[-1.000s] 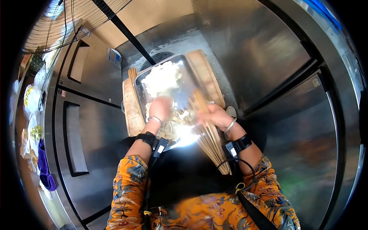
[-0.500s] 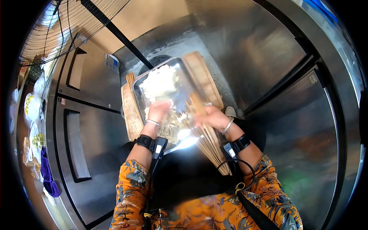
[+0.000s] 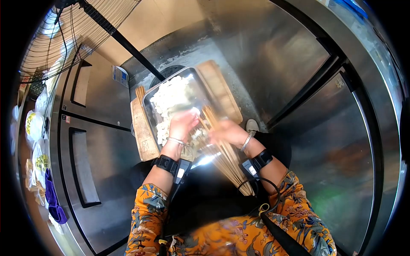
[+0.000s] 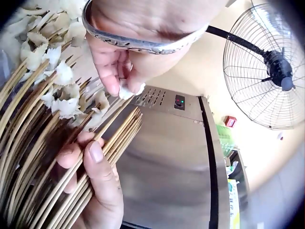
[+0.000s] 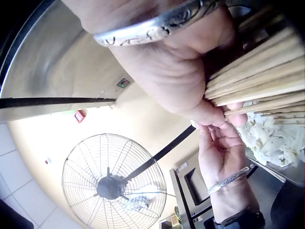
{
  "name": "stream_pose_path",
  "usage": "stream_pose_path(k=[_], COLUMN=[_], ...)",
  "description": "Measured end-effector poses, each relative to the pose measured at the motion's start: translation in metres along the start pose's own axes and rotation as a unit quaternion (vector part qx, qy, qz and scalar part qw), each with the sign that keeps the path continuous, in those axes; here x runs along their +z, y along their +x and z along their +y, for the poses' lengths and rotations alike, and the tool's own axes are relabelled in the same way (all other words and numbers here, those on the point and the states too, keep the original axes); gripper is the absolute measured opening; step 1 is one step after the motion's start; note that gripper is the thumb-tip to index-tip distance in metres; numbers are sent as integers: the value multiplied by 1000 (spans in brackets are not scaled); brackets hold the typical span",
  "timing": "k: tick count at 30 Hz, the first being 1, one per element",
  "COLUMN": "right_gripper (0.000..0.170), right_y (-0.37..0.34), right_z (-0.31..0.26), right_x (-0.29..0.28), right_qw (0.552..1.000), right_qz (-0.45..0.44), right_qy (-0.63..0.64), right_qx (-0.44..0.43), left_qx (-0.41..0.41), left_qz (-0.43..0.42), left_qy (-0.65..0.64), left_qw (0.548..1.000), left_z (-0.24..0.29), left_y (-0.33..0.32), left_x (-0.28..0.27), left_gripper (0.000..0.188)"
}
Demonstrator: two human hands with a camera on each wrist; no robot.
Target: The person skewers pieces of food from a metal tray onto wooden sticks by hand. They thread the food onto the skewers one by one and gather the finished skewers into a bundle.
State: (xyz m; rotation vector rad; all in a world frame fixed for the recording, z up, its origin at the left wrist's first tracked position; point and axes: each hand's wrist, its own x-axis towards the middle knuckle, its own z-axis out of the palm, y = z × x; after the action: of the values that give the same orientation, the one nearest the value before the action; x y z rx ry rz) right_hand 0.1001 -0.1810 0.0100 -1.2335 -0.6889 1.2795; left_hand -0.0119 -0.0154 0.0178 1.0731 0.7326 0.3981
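Between the thumb and fingers of my left hand (image 3: 182,124) is a small thin white food piece (image 4: 129,91), right at the tip of one bamboo skewer. My right hand (image 3: 231,132) grips a thick bunch of bamboo skewers (image 4: 125,136), thumb laid across them, with one skewer standing out toward the left hand. Several skewers lower in the bunch carry ragged white pieces (image 4: 66,107) near their tips. Both hands are over a metal tray (image 3: 195,83), where a heap of loose white pieces (image 3: 170,94) lies at the far side.
The tray stands on a wooden board (image 3: 222,87). More skewers (image 3: 140,91) lie at the tray's left edge. Steel cabinets (image 3: 92,158) flank both sides, and a wire fan (image 4: 267,64) on a black pole rises behind. A shoe (image 3: 252,125) shows beyond the right hand.
My left hand has come from over the loose pieces toward the skewer tips. My right hand keeps its grip on the bunch. The head view has shifted slightly.
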Motion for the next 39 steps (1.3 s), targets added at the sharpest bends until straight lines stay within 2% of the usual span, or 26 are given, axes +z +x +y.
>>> stream_pose_path(k=[8, 11, 14, 17, 20, 23, 26, 29, 35, 39], right_gripper=[16, 16, 16, 15, 17, 17, 16, 15, 14, 13], right_y=[1, 3, 3, 4, 3, 1, -2, 1, 1, 3], right_z=[-1, -1, -1, -1, -5, -8, -13, -7, -8, -7], right_x=[1, 1, 2, 3, 4, 7, 7, 7, 8, 8], right_qw=[999, 997, 997, 995, 984, 981, 985, 989, 987, 990], right_qz=[15, 22, 30, 31, 36, 34, 25, 24, 22, 21], right_qy=[-25, -76, -76, -97, -170, -187, -162, -144, -154, -136], right_qx=[-18, -14, -7, -17, -39, -39, -52, -40, -33, -37], left_qx=[16, 51, 124, 124, 112, 110, 134, 111, -62, -123], left_qz=[2, 13, -2, 11, 54, 73, 62, 60, 68, 55], left_qy=[23, 89, 164, 160, 141, 171, 189, 162, 55, 7], left_qw=[1000, 995, 979, 979, 982, 976, 971, 979, 994, 991], left_z=[1, 1, -5, -13, -10, -9, -5, -10, -3, -6], left_y=[-4, -8, -14, -19, -22, -17, -17, -11, -9, -15], left_x=[5, 10, 13, 16, 20, 23, 25, 20, 13, 13], left_gripper=[15, 15, 18, 19, 19, 8, 7, 8, 15, 16])
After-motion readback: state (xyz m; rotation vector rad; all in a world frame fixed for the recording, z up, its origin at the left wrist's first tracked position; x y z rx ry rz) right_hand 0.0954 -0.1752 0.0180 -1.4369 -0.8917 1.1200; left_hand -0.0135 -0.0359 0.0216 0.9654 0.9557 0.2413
